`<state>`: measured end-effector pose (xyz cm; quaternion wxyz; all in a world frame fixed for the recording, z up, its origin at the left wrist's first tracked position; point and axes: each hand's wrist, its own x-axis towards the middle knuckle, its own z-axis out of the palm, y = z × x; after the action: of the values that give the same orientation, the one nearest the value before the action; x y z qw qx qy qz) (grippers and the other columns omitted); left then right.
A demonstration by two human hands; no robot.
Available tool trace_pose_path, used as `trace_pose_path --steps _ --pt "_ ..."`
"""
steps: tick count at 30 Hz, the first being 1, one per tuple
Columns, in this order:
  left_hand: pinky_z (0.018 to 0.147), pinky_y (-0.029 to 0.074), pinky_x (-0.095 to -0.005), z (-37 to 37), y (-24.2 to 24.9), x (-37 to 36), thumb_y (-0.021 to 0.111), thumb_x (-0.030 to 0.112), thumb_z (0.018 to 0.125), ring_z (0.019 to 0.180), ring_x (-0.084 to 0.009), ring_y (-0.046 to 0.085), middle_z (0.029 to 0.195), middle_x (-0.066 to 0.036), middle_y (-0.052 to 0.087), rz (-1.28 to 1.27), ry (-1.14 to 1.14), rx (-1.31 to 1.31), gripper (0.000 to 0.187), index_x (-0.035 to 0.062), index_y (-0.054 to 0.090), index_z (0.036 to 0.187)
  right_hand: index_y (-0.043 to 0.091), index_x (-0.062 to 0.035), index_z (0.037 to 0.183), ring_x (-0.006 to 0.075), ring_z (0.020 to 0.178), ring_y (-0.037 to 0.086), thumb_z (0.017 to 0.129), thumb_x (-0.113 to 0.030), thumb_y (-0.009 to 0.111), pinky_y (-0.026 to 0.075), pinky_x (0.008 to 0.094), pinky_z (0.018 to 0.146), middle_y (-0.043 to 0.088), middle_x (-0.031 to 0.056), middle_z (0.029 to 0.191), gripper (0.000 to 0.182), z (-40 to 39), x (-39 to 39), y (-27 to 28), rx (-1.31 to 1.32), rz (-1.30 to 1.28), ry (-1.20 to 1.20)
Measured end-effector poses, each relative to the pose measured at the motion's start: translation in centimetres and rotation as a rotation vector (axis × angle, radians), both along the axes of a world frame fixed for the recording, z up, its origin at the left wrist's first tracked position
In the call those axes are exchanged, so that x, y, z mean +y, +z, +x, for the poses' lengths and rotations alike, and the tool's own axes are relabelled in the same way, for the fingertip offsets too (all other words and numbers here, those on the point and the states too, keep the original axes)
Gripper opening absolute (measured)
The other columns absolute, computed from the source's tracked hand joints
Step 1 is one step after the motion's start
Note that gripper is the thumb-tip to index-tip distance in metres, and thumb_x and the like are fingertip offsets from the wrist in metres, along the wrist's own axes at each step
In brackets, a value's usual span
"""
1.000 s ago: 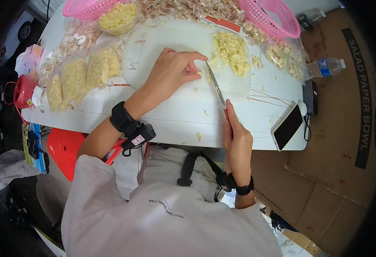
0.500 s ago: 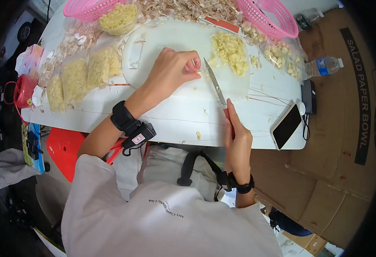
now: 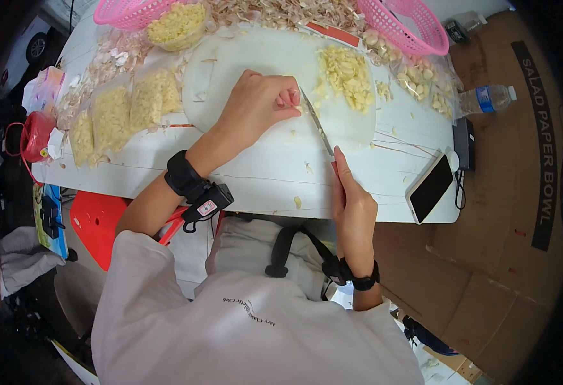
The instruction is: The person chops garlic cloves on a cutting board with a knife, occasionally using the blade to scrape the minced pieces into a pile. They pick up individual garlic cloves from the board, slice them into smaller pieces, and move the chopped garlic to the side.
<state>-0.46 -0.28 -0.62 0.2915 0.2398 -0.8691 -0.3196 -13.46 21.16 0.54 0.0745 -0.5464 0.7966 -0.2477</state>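
Observation:
On the white cutting board (image 3: 230,54), my left hand (image 3: 262,102) is closed with its fingertips pinched around a small pale piece, apparently a garlic clove (image 3: 298,109), mostly hidden by the fingers. My right hand (image 3: 355,205) grips the reddish handle of a knife (image 3: 318,123). Its blade slants up and left, with the tip close beside my left fingers, and small pale bits cling to it. A pile of sliced garlic (image 3: 349,77) lies on the board's right part, just beyond the blade.
Bags of chopped garlic (image 3: 111,119) and a filled tub (image 3: 177,27) stand left. Garlic skins (image 3: 281,14) cover the back between pink baskets (image 3: 409,29). At right are bagged peeled cloves (image 3: 416,80), a water bottle (image 3: 486,99), a phone (image 3: 430,189) and cardboard (image 3: 486,269).
The knife blade has shifted slightly left, nearer to my left fingertips, as my right hand moved a little. My left hand stays in nearly the same place.

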Motion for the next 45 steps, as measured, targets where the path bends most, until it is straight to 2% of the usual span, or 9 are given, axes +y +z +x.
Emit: trace_pose_path --steps 8,12,31,33,34,36,38,43,45 --pt "0.067 0.052 -0.0302 0.0 0.0 -0.1 0.078 0.008 0.076 0.069 -0.0205 0.067 0.074 -0.011 0.069 0.143 -0.017 0.05 0.015 -0.0016 0.067 0.079 0.052 -0.0136 0.142 0.0331 0.086 0.071 0.095 -0.001 0.056 0.054 0.036 0.073 0.072 0.0178 0.102 0.049 -0.5 -0.2 -0.3 -0.203 -0.192 -0.026" --pt "0.067 0.052 -0.0301 -0.1 0.0 0.0 0.078 0.007 0.077 0.068 -0.0195 0.066 0.074 -0.012 0.069 0.171 -0.002 0.05 0.015 -0.0026 0.067 0.08 0.051 -0.0132 0.143 0.0329 0.09 0.071 0.096 -0.002 0.055 0.054 0.0358 0.075 0.071 0.0187 0.105 0.048 0.6 -0.8 0.8 -0.196 -0.171 -0.038" --pt "0.067 0.053 -0.0324 -0.1 0.1 0.0 0.077 0.007 0.075 0.07 -0.0243 0.068 0.076 -0.015 0.07 0.195 -0.006 0.06 0.014 -0.0018 0.07 0.082 0.048 -0.0159 0.145 0.0331 0.079 0.07 0.094 -0.003 0.058 0.054 0.0384 0.066 0.071 0.0171 0.101 0.054 1.6 -1.4 0.8 -0.113 -0.127 0.047" --pt "0.067 0.053 -0.0324 -0.2 0.1 0.0 0.077 0.007 0.075 0.07 -0.0242 0.068 0.076 -0.014 0.07 0.19 -0.008 0.066 0.014 -0.0017 0.07 0.082 0.047 -0.0174 0.146 0.0321 0.07 0.068 0.093 -0.004 0.059 0.053 0.0395 0.06 0.071 0.0158 0.091 0.056 1.8 -1.4 0.4 -0.035 -0.14 0.044" --pt "0.068 0.053 -0.0312 -0.1 0.2 0.1 0.077 0.006 0.075 0.07 -0.0218 0.068 0.076 -0.014 0.07 0.196 -0.002 0.058 0.014 -0.0029 0.069 0.082 0.047 -0.0174 0.146 0.0321 0.07 0.068 0.093 -0.004 0.059 0.053 0.0395 0.06 0.071 0.0158 0.091 0.056 1.9 -1.4 0.6 -0.036 -0.139 0.043" --pt "0.069 0.052 -0.03 -0.1 0.1 0.0 0.077 0.005 0.075 0.07 -0.0194 0.067 0.076 -0.013 0.07 0.203 0.004 0.047 0.014 -0.0041 0.068 0.082 0.051 -0.0133 0.143 0.0323 0.085 0.072 0.096 -0.001 0.056 0.054 0.0342 0.075 0.071 0.0208 0.104 0.049 2.3 -1.5 1.1 -0.042 -0.015 0.006" --pt "0.067 0.053 -0.0324 -0.2 -0.1 -0.1 0.077 0.007 0.074 0.071 -0.0247 0.069 0.077 -0.015 0.07 0.183 0.001 0.071 0.014 -0.0016 0.07 0.083 0.051 -0.0137 0.143 0.033 0.084 0.071 0.096 -0.001 0.056 0.054 0.0344 0.074 0.071 0.0205 0.105 0.05 2.2 -1.7 0.9 -0.063 -0.024 0.011" --pt "0.068 0.053 -0.0311 -0.2 -0.1 -0.1 0.078 0.006 0.074 0.071 -0.0223 0.068 0.077 -0.014 0.071 0.168 0.014 0.053 0.015 -0.0027 0.07 0.083 0.051 -0.0146 0.143 0.0344 0.081 0.07 0.095 -0.002 0.056 0.053 0.0366 0.071 0.071 0.0197 0.104 0.05 2.2 -2.0 0.4 -0.111 0.012 -0.004" --pt "0.069 0.053 -0.0301 -0.3 0.0 -0.1 0.079 0.006 0.074 0.07 -0.0196 0.067 0.078 -0.013 0.071 0.159 0.015 0.04 0.016 -0.0039 0.069 0.083 0.044 -0.0191 0.148 0.0318 0.06 0.062 0.09 -0.004 0.061 0.049 0.0423 0.054 0.063 0.0138 0.073 0.062 1.8 -2.0 -0.9 0.045 -0.03 0.043"
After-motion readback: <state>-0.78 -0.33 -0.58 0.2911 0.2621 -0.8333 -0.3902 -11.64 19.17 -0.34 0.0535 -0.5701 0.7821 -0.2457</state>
